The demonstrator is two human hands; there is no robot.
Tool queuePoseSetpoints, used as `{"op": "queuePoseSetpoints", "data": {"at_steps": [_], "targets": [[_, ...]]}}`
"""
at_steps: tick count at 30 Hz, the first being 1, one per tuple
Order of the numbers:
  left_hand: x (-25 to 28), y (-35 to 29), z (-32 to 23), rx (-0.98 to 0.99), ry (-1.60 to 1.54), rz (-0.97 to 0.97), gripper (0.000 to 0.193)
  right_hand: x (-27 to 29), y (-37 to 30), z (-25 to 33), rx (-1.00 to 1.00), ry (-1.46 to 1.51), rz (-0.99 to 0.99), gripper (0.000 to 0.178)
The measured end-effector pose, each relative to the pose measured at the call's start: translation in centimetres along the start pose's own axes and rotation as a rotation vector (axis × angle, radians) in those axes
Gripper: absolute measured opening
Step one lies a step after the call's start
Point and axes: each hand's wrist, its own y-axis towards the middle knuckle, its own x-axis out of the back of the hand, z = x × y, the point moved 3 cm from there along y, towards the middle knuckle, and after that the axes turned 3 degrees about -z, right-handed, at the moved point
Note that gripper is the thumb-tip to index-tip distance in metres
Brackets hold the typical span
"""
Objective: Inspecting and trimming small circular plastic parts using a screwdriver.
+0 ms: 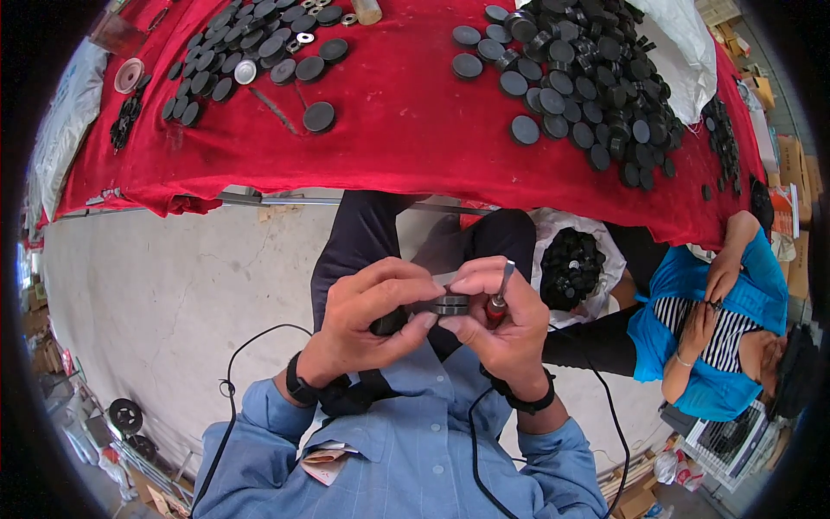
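Note:
Above my lap, my left hand [373, 313] and my right hand [510, 322] meet over a small black round piece [451, 304], pinched from both sides between fingertips and thumbs. It is seen edge-on and shows a groove around its rim. A screwdriver [496, 310] with a red handle is tucked in my right hand, its metal shaft pointing up past the fingers. Another dark rounded thing [391, 322] sits within the curl of my left hand, partly hidden by the fingers.
A table with a red cloth [389, 130] stands ahead, bearing a heap of black discs [596, 95] at right and a looser group [251, 43] at left. A white bag of black pieces [572, 268] is below its edge. At right sits a person in blue [718, 320].

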Motion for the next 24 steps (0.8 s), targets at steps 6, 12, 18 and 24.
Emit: {"op": "queuePoseSetpoints", "data": {"at_steps": [6,12,18,24], "targets": [[0.0,0.1,-0.3,-0.032,0.038,-0.036,0.032,0.1,0.2,0.6,0.109,-0.147,0.043,0.029],[-0.1,0.1,-0.5,-0.068,0.069,-0.059,0.030,-0.1,0.3,1.2,0.172,-0.201,0.054,0.025],[-0.1,-0.1,-0.5,-0.072,0.064,-0.071,0.029,-0.4,0.2,1.5,0.218,-0.242,0.049,0.023],[0.0,0.1,-0.7,-0.068,-0.017,-0.132,0.028,-0.9,0.3,0.9,0.126,-0.049,-0.019,0.025]]}}
